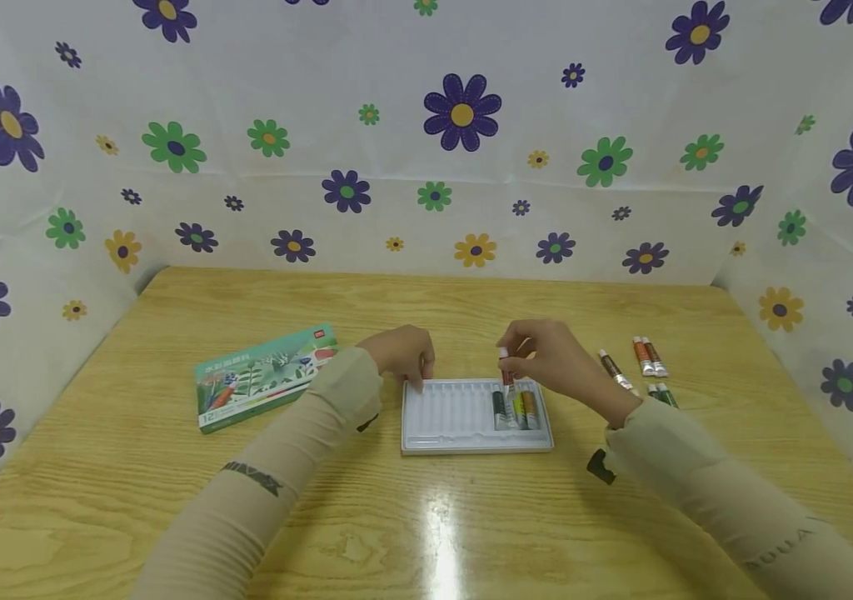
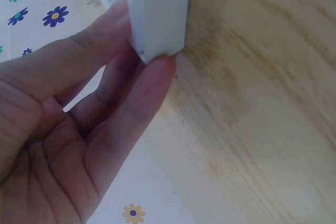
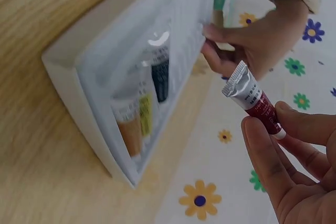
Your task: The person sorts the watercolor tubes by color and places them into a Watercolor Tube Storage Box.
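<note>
A white slotted plastic tray lies on the table in front of me. My left hand grips its far left corner; in the left wrist view the thumb and fingers pinch the edge. My right hand pinches a dark red paint tube by its white cap end, over the tray's right part, with the silver crimped end pointing down. Three tubes sit in the slots there: a dark green tube, a yellow tube and an ochre tube.
Right of the tray lie several loose paint tubes: a brown tube, a pair of orange-red tubes and some green tubes partly behind the right forearm. A green illustrated paint box lies at the left. Flowered cloth hangs behind the table.
</note>
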Demonstrator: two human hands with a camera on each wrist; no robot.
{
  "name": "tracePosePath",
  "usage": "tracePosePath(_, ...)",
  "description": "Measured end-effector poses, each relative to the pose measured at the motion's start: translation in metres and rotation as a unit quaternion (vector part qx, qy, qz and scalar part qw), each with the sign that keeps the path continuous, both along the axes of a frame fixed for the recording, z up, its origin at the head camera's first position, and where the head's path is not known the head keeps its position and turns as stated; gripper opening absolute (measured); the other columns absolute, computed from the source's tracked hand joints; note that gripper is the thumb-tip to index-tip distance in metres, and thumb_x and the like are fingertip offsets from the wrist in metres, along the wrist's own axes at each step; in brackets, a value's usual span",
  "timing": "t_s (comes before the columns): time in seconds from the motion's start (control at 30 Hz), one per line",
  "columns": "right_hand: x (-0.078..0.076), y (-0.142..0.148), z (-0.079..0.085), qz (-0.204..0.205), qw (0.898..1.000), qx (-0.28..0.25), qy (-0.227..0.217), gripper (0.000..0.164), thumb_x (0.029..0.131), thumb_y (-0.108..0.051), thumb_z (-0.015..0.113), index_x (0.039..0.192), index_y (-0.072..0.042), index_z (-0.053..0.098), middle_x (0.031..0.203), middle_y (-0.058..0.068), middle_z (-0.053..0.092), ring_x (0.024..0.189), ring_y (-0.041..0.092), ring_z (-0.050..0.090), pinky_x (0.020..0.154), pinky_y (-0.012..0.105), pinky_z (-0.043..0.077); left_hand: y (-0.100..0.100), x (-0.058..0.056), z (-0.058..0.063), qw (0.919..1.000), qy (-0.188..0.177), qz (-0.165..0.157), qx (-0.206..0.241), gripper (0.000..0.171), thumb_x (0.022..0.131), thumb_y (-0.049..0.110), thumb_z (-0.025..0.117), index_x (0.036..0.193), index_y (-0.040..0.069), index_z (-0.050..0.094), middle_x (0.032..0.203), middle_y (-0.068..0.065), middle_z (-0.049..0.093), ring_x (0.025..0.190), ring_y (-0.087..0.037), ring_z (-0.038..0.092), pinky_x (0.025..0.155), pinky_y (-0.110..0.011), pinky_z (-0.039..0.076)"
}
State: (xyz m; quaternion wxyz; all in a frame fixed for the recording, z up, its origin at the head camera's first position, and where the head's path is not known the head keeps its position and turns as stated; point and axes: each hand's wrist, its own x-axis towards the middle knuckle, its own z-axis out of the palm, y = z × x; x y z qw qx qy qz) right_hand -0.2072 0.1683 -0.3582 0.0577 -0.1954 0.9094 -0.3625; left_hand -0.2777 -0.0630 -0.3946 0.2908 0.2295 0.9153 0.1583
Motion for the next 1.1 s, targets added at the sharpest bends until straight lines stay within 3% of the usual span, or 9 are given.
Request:
tracePosePath(0.37, -0.002, -0.021, -0.023, 0.009, 0.999, 0.019, -0.035, 0.014, 0.083, -0.009, 0.07, 0.094, -0.005, 0.064, 0.093, 0.009, 0.068, 0.089, 0.022, 0.067, 0.075, 0.032, 0.056, 0.0, 0.003, 0.003, 1.0, 0.006, -0.003, -0.002, 0.01, 0.075, 0.004, 0.076, 0.075, 0.009, 0.068, 0.082, -0.005, 0.069, 0.062, -0.012, 0.06, 0.06, -0.023, 0.05)
tracePosePath(0.73, -0.002, -0.024, -0.03, 0.014, 0.997, 0.01, -0.072, 0.01, 0.082, -0.007, 0.071, 0.087, -0.004, 0.063, 0.081, 0.009, 0.067, 0.063, 0.014, 0.064, 0.058, 0.025, 0.053, 0.0, 0.002, 0.003, 1.0, 0.007, -0.005, -0.002, 0.009, 0.075, 0.003, 0.075, 0.077, 0.009, 0.069, 0.083, -0.005, 0.069, 0.063, -0.013, 0.061, 0.063, -0.025, 0.052)
tracePosePath(1.1, -0.004, -0.023, -0.032, 0.014, 0.997, 0.065, -0.048, 0.01, 0.08, -0.013, 0.074, 0.081, -0.007, 0.067, 0.077, 0.005, 0.069, 0.065, 0.01, 0.058, 0.06, 0.023, 0.048, 0.0, 0.003, 0.003, 0.9999, 0.012, -0.003, -0.003, 0.008, 0.075, 0.004, 0.076, 0.078, 0.008, 0.069, 0.082, -0.005, 0.07, 0.062, -0.013, 0.06, 0.061, -0.024, 0.051)
